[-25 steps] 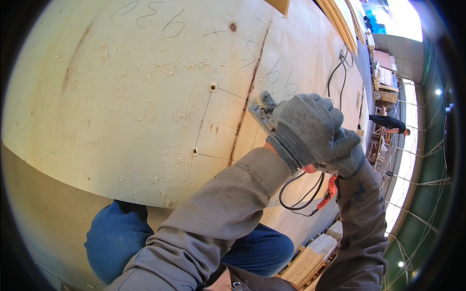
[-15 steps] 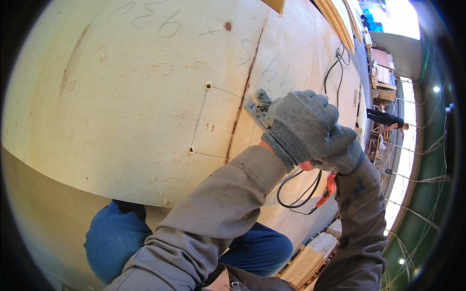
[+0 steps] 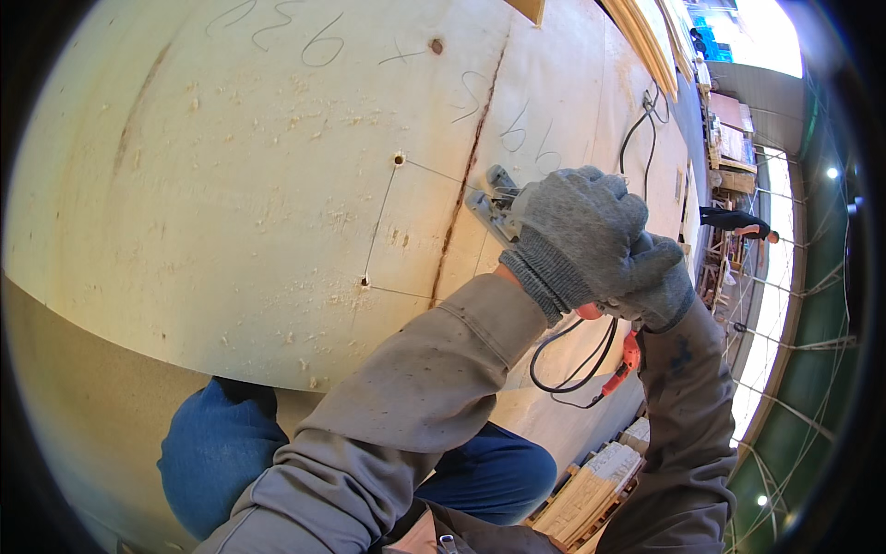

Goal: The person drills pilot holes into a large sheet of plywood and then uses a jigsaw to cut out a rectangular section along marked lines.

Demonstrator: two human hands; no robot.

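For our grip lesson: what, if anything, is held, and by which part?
Left hand and right hand hold a power tool behind its grey front end; exact spots are hidden.

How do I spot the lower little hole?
On the big pale board, look left of the grey metal plate. A thin pencil line there joins the upper hole and lower hole. Yours, the lower, sits farther from the brown knot.

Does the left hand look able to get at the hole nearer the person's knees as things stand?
Probably yes, if it lets go: the left hand is closed over the power tool, but nothing seems to stand on the wood sheet between it and that hole.
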